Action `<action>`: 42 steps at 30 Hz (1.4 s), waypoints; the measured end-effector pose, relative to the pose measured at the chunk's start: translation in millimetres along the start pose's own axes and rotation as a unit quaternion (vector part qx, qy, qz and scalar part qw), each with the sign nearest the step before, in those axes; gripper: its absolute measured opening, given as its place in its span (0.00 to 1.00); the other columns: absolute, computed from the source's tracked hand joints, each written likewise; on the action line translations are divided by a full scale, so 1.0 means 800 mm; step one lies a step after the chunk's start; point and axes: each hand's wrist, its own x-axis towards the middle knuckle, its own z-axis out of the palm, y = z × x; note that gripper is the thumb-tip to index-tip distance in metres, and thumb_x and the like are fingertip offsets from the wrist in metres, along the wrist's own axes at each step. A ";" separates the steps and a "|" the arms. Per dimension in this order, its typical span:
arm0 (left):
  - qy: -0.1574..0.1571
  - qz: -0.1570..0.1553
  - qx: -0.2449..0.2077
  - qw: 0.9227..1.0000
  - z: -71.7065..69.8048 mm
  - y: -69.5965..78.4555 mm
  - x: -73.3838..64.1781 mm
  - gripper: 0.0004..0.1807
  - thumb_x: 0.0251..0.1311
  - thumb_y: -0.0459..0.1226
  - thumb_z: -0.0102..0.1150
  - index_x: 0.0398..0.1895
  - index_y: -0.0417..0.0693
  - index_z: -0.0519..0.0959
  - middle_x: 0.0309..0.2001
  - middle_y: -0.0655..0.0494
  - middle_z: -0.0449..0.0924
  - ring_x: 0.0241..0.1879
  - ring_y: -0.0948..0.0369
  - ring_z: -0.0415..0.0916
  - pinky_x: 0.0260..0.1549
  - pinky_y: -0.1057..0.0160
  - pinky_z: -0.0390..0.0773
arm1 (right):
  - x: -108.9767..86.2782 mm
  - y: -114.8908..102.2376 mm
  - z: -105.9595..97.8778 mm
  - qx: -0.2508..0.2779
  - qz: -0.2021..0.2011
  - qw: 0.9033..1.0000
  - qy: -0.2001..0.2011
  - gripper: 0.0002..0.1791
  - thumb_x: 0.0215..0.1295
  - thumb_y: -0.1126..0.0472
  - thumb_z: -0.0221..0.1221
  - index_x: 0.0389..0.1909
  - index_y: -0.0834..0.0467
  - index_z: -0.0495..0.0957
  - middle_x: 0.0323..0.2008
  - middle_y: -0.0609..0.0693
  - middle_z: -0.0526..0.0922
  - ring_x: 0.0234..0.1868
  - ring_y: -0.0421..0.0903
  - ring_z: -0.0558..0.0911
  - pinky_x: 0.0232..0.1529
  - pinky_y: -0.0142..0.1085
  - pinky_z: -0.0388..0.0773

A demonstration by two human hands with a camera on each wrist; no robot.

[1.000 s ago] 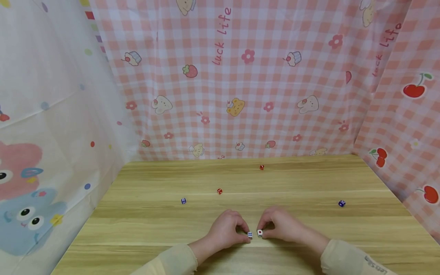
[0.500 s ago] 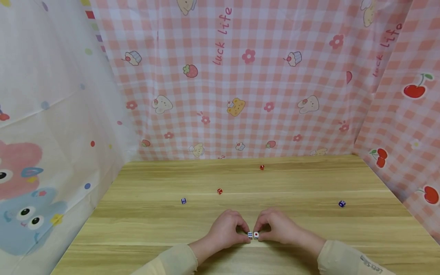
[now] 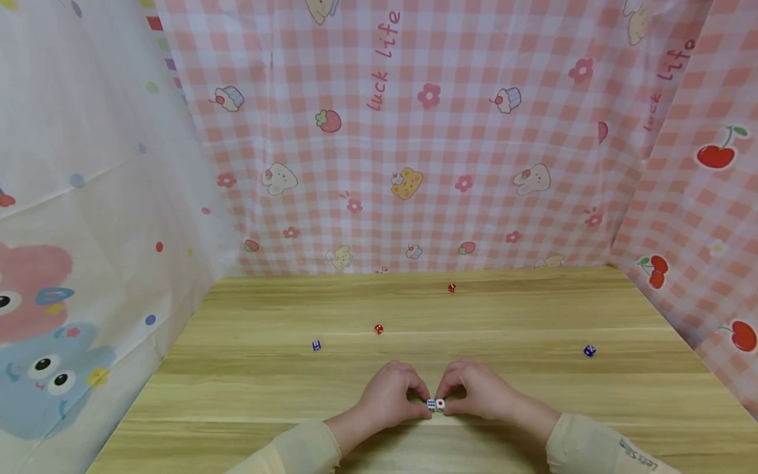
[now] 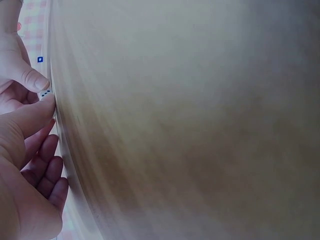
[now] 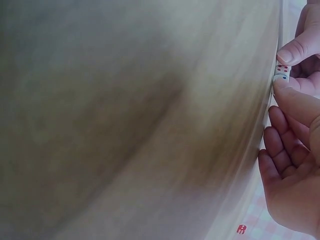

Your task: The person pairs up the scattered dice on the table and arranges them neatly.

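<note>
In the head view, my left hand pinches a white die between thumb and forefinger, its blue six spots facing up. Opposite it, my right hand pinches a second white die with one red spot on top. The two dice stand side by side, right at each other's faces, low over the wooden table. The right wrist view shows both white dice between the thumbs, partly covered by them. Only a bit of white die shows in the left wrist view.
Farther back lie two red dice, one red die near the middle and another red die by the back edge. A blue die lies to the left, another blue die to the right. Patterned cloth encloses the table.
My right hand has moved left with its white die, closing the gap to the die in my left hand. The left hand and the coloured dice have stayed in place.
</note>
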 end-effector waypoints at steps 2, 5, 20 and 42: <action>0.000 -0.001 -0.001 1.000 0.000 0.000 0.000 0.09 0.41 0.44 0.81 0.25 0.57 0.88 0.25 0.74 0.76 0.33 0.73 0.68 0.38 0.74 0.67 | 0.000 0.000 0.001 -0.002 0.001 1.000 0.001 0.10 0.48 0.62 0.75 0.30 0.48 0.85 0.32 0.33 0.80 0.37 0.33 0.74 0.42 0.36 0.72; -0.001 0.001 0.000 1.000 0.000 -0.001 0.000 0.09 0.41 0.44 0.81 0.25 0.57 0.88 0.25 0.74 0.76 0.32 0.73 0.68 0.38 0.74 0.67 | 0.000 0.000 0.001 -0.005 0.004 1.000 0.002 0.10 0.47 0.62 0.75 0.29 0.47 0.85 0.32 0.33 0.80 0.37 0.33 0.74 0.42 0.35 0.72; -0.010 0.006 -0.011 1.000 -0.003 -0.003 0.000 0.11 0.41 0.44 0.81 0.27 0.56 0.87 0.28 0.74 0.78 0.34 0.73 0.69 0.41 0.73 0.68 | 0.001 -0.003 -0.002 0.006 0.015 1.000 -0.007 0.09 0.49 0.61 0.75 0.30 0.46 0.86 0.32 0.33 0.80 0.38 0.33 0.74 0.44 0.38 0.71; 0.040 -0.055 -0.113 0.991 -0.059 -0.088 -0.060 0.10 0.51 0.40 0.75 0.35 0.48 0.86 0.38 0.61 0.83 0.43 0.60 0.78 0.50 0.56 0.75 | 0.001 -0.005 -0.001 0.003 0.027 1.000 -0.010 0.09 0.49 0.60 0.75 0.29 0.46 0.85 0.32 0.32 0.79 0.38 0.33 0.74 0.45 0.38 0.71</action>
